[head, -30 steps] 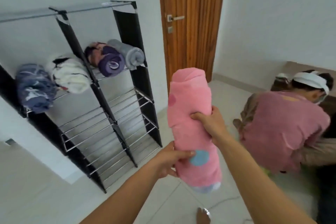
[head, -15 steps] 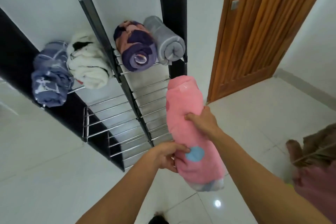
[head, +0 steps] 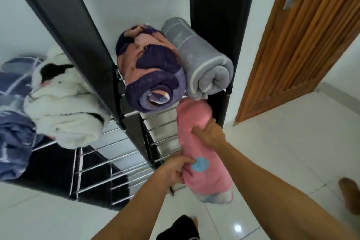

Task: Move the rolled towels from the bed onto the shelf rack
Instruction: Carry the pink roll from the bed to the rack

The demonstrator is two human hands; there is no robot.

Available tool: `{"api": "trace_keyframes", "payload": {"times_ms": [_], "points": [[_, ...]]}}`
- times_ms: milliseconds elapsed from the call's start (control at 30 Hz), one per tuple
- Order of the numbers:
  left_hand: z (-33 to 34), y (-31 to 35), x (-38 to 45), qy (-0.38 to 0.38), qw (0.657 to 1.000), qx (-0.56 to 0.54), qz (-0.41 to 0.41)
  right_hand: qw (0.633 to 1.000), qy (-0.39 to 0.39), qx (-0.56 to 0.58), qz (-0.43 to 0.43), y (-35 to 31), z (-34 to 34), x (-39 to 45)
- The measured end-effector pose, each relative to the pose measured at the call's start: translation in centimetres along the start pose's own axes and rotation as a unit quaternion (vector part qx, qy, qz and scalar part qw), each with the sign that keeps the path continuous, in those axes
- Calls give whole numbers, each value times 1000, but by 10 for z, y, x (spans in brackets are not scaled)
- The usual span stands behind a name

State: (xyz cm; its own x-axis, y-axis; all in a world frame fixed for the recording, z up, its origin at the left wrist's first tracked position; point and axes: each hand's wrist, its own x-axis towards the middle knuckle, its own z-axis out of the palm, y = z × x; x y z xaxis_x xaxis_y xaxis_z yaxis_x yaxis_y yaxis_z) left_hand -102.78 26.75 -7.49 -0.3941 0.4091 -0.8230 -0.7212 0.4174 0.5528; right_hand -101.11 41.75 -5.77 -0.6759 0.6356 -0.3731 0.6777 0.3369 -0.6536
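Note:
I hold a rolled pink towel (head: 196, 142) with a blue dot in both hands. My right hand (head: 209, 132) grips its middle from the right, and my left hand (head: 173, 169) grips it lower down on the left. Its far end reaches in just under the upper right shelf of the black shelf rack (head: 134, 122). On that shelf lie a purple and pink rolled towel (head: 150, 76) and a grey rolled towel (head: 202, 60). The upper left shelf holds a white rolled towel (head: 64, 103) and a blue patterned towel (head: 13, 122).
A wooden door (head: 303, 35) stands shut to the right of the rack. Bare metal shelf bars (head: 109, 163) run below the loaded shelves. The floor is glossy white tile (head: 282, 142). Part of a foot (head: 348, 195) shows at the right edge.
I have moved closer to the rack. The pink towel has travelled forward, its far end now under the upper right shelf. The other person has left the view.

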Motion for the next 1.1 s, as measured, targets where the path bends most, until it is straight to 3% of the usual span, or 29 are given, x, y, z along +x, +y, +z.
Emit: {"api": "trace_keyframes", "payload": {"times_ms": [167,333,500,633,733,1000,1100], "points": [[-1,32,37,22,994,-62,89,998,28,-23,-44,-11,6,44],[0,30,55,24,997,17,76,998,-19,-35,-42,20,4,40],[1,20,61,8,998,52,36,998,-37,47,31,65,-1,17],[5,16,68,-7,999,33,16,966,-124,195,120,90,-2,4],[8,13,75,-13,999,-6,40,953,-161,240,92,88,3,3],[3,12,81,-26,986,-109,121,984,-54,169,-5,60,11,11],[1,32,86,-15,989,-62,132,990,-13,143,-9,41,10,23]]}}
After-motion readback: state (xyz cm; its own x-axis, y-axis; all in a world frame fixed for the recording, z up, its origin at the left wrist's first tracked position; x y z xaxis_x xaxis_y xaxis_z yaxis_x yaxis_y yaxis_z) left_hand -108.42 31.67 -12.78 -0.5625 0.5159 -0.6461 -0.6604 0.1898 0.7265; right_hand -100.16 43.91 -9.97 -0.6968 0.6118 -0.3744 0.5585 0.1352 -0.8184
